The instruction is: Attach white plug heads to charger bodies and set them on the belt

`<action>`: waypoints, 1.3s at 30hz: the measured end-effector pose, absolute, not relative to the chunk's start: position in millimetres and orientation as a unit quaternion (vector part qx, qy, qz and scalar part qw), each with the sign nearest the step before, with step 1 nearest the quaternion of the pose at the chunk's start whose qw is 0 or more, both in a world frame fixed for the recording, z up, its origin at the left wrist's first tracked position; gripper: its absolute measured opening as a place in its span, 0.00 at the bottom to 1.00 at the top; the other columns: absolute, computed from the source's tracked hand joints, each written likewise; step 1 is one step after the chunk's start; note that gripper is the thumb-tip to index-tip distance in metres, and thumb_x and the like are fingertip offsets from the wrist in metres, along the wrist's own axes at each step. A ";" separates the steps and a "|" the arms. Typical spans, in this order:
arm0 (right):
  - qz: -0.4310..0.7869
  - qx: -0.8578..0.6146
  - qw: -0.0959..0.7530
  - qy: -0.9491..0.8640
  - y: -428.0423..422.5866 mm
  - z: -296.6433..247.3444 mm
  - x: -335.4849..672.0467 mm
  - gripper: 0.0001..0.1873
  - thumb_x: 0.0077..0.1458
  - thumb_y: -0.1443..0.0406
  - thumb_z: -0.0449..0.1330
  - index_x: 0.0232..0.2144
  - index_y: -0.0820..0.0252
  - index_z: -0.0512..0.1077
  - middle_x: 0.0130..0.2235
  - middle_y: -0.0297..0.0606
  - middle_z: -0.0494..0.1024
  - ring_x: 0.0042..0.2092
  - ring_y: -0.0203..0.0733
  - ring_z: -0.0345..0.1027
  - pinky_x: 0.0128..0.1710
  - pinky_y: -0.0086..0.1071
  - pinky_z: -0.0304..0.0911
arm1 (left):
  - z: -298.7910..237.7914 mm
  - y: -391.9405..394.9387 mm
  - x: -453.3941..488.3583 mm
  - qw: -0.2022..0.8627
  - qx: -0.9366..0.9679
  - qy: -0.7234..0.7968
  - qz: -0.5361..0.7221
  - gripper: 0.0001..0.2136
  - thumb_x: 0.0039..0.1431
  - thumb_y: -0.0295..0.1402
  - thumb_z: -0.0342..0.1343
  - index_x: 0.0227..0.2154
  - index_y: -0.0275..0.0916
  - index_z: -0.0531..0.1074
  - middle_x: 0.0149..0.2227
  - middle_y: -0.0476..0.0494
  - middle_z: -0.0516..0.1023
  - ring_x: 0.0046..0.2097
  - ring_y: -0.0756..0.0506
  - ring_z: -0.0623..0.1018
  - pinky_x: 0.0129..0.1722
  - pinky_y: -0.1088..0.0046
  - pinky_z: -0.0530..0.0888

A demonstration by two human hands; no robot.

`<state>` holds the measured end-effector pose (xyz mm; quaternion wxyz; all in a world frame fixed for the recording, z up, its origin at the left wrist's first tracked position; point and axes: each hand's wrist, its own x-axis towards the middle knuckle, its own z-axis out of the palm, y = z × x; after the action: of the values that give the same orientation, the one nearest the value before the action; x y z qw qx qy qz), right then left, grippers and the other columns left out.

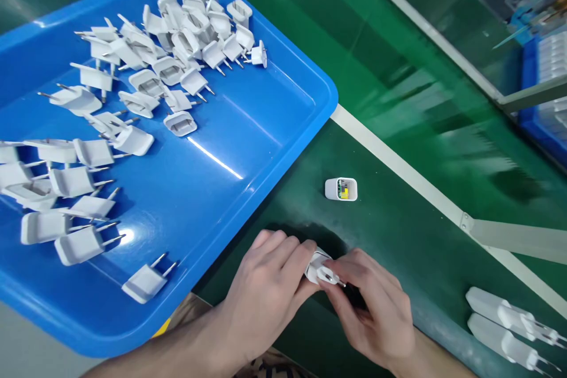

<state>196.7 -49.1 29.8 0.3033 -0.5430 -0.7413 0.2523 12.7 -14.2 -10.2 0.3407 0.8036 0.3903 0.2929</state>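
Observation:
Between my two hands is a white plug adapter (319, 267) with two metal pins pointing right and down. The fingers of my left hand (270, 283) are wrapped round its body. My right hand (372, 301) pinches the pin end between thumb and fingers. A thin dark line shows between the body and the pin piece; whether the two are fully joined I cannot tell. Just beyond my hands, a white charger housing (332, 189) lies on the green table, its open end showing yellow and green parts inside.
A blue tray (266, 171) fills the left side, holding many loose white plug caps (146, 280) with pins. Two white chargers with plugs (500, 336) lie at lower right. A pale metal rail (398, 165) crosses the table; another blue tray (529, 124) stands far right.

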 end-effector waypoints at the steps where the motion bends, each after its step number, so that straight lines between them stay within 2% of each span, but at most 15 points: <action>1: 0.247 -0.542 0.299 -0.746 -49.2 30.2 196.2 0.16 0.61 0.77 0.59 0.47 0.55 0.69 0.34 0.37 0.75 0.31 0.44 0.69 0.27 0.37 0.68 | -10.3 -14.0 12.6 0.338 0.804 0.390 0.295 0.08 0.73 0.35 0.54 0.48 0.37 0.69 0.35 0.47 0.76 0.36 0.43 0.71 0.38 0.62 0.65; 7: 0.225 -0.540 0.293 -0.756 -52.9 27.4 194.2 0.13 0.62 0.77 0.59 0.46 0.60 0.69 0.34 0.38 0.74 0.31 0.42 0.67 0.29 0.36 0.64 | -10.5 -13.6 12.4 0.325 0.810 0.389 0.297 0.09 0.73 0.36 0.52 0.49 0.35 0.70 0.36 0.47 0.77 0.36 0.43 0.71 0.38 0.62 0.65; 13: 0.149 -0.537 0.223 -0.799 -54.7 26.9 193.8 0.11 0.63 0.77 0.56 0.46 0.60 0.67 0.32 0.37 0.68 0.30 0.42 0.60 0.27 0.36 0.56 | -10.4 -13.6 14.0 0.326 0.809 0.389 0.298 0.08 0.74 0.36 0.51 0.47 0.37 0.70 0.35 0.47 0.76 0.35 0.43 0.71 0.38 0.63 0.64; 18: 0.139 -0.546 0.185 -0.805 -50.8 35.3 187.0 0.06 0.67 0.73 0.53 0.42 0.60 0.67 0.32 0.36 0.68 0.30 0.41 0.60 0.29 0.34 0.57 | -11.4 -16.0 12.6 0.316 0.819 0.382 0.289 0.08 0.73 0.36 0.53 0.48 0.37 0.69 0.38 0.45 0.77 0.37 0.42 0.71 0.39 0.63 0.65; 21: 0.123 -0.573 0.163 -0.793 -52.4 39.7 197.8 0.05 0.70 0.70 0.52 0.40 0.59 0.67 0.33 0.37 0.71 0.33 0.40 0.65 0.32 0.33 0.61 | -12.2 -17.8 12.3 0.302 0.829 0.385 0.271 0.16 0.72 0.42 0.54 0.53 0.35 0.67 0.39 0.44 0.77 0.39 0.41 0.72 0.41 0.62 0.65; 24: 0.085 -0.664 0.135 -0.731 -65.7 47.2 235.8 0.09 0.74 0.61 0.52 0.40 0.58 0.68 0.34 0.38 0.74 0.32 0.40 0.71 0.31 0.32 0.64 | -12.6 -18.6 11.8 0.292 0.832 0.391 0.265 0.23 0.72 0.46 0.53 0.59 0.32 0.64 0.39 0.43 0.76 0.39 0.40 0.73 0.41 0.62 0.65; 26: 0.057 -0.735 0.089 -0.670 -81.9 59.7 270.3 0.19 0.73 0.49 0.49 0.39 0.56 0.68 0.29 0.37 0.74 0.26 0.42 0.70 0.25 0.33 0.62 | -12.8 -18.9 10.7 0.297 0.828 0.390 0.273 0.21 0.73 0.44 0.52 0.59 0.32 0.64 0.39 0.43 0.75 0.40 0.40 0.73 0.41 0.62 0.66; 29: -0.018 -0.802 -0.003 -0.598 -104.7 89.7 307.7 0.33 0.66 0.33 0.44 0.36 0.53 0.68 0.25 0.39 0.73 0.23 0.49 0.70 0.19 0.37 0.58 | -13.3 -19.2 8.5 0.306 0.828 0.373 0.287 0.17 0.73 0.40 0.52 0.57 0.35 0.65 0.38 0.44 0.75 0.39 0.40 0.73 0.41 0.61 0.67; 31: -0.081 -0.815 -0.021 -0.573 -107.1 106.0 309.7 0.34 0.65 0.32 0.44 0.38 0.52 0.68 0.29 0.42 0.75 0.25 0.52 0.70 0.20 0.39 0.59 | -13.8 -19.3 7.6 0.310 0.830 0.363 0.290 0.16 0.73 0.39 0.52 0.57 0.36 0.65 0.38 0.44 0.74 0.38 0.40 0.73 0.41 0.60 0.67; 33: -0.095 -0.806 0.011 -0.583 -92.6 109.2 293.6 0.31 0.67 0.36 0.45 0.42 0.53 0.69 0.32 0.42 0.75 0.27 0.50 0.71 0.22 0.39 0.62 | -14.0 -19.4 7.3 0.306 0.832 0.361 0.289 0.15 0.73 0.39 0.52 0.56 0.37 0.65 0.39 0.43 0.75 0.39 0.40 0.73 0.41 0.59 0.69; 37: 0.033 -0.716 0.088 -0.692 -25.8 79.5 243.8 0.31 0.69 0.41 0.51 0.59 0.56 0.66 0.43 0.44 0.76 0.36 0.47 0.74 0.35 0.40 0.72 | -13.0 -20.7 6.4 0.287 0.827 0.385 0.293 0.20 0.72 0.38 0.53 0.62 0.36 0.61 0.50 0.35 0.75 0.47 0.35 0.75 0.45 0.55 0.73; 39: 0.117 -0.653 0.099 -0.742 6.3 62.6 225.3 0.29 0.70 0.44 0.51 0.62 0.55 0.64 0.48 0.45 0.75 0.39 0.47 0.75 0.39 0.41 0.73 | -12.7 -22.3 5.3 0.291 0.814 0.406 0.297 0.26 0.71 0.37 0.54 0.66 0.34 0.55 0.58 0.30 0.71 0.53 0.33 0.74 0.49 0.54 0.75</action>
<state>225.3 6.3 62.6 0.0992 -0.6526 -0.7420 0.1171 5.3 -22.3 -12.7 0.2914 0.8136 0.4059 0.2974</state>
